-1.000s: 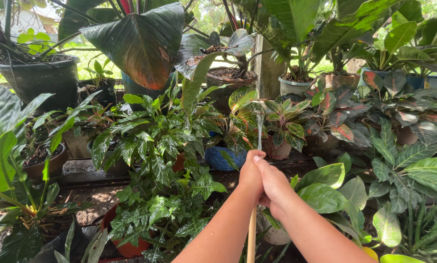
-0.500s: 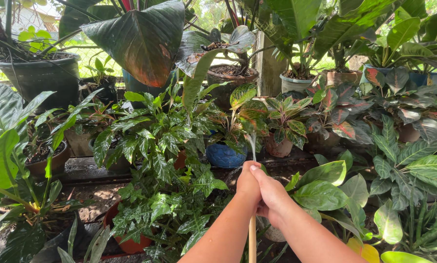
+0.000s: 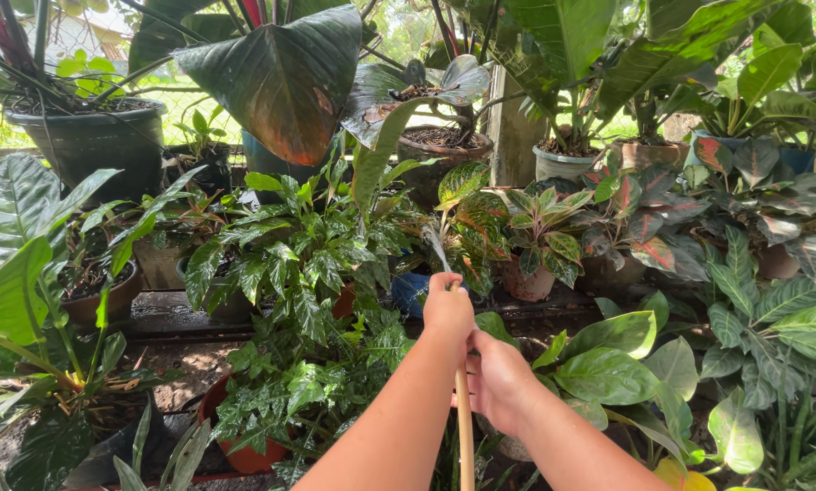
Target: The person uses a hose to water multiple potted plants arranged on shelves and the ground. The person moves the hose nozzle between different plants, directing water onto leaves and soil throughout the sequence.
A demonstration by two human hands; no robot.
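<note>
Both my hands grip a thin tan hose (image 3: 464, 427) that rises from the bottom of the view. My left hand (image 3: 448, 307) is closed around its tip, and a thin stream of water (image 3: 435, 247) shoots up and to the left from it, toward a dark green speckled plant (image 3: 290, 264). My right hand (image 3: 497, 377) holds the hose lower down, just below and right of the left hand. A blue pot (image 3: 410, 291) sits behind the left hand, partly hidden by it.
Potted plants crowd all sides: a large dark leaf (image 3: 276, 77) and a black pot (image 3: 90, 141) at the back left, red-and-green leafy plants (image 3: 540, 227) at the centre right, an orange pot (image 3: 235, 455) below. A wet ledge (image 3: 167, 318) runs across the left.
My two hands have separated: the left moved up and left on the hose, the right slid lower. The water stream now angles left instead of going straight up.
</note>
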